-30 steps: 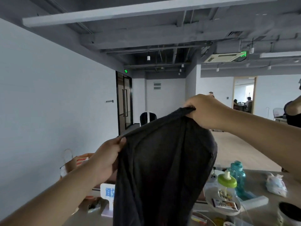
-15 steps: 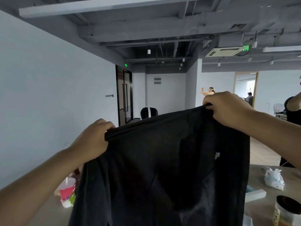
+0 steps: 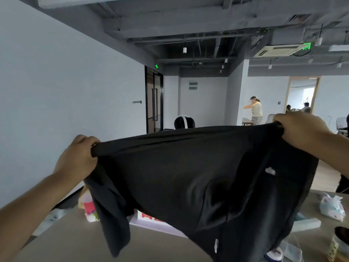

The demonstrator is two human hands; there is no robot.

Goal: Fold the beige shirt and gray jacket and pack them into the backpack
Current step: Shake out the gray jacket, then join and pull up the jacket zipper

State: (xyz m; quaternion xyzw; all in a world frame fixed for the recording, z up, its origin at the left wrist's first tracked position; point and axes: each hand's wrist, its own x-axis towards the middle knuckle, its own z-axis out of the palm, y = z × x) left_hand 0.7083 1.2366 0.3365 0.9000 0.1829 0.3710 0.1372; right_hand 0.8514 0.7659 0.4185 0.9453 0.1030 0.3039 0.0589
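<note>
Spread wider than half a second ago, the gray jacket now hangs stretched between two hands that have drawn apart, up in the air above the table. The left hand clenches the left end of its top edge, fingers curled round the cloth. The right hand grips the right end, higher and farther off. One sleeve dangles at the left over the tabletop.

The jacket hides the middle of the pale brown table. A pink cup stands near its far left edge, and a white sign with red characters shows under the hem. At the right lie a white plastic bag, a pale box and a jar.

The table's left edge runs near a plain wall. Beyond lies open floor up to a dark glass door, and a person stands far right.
</note>
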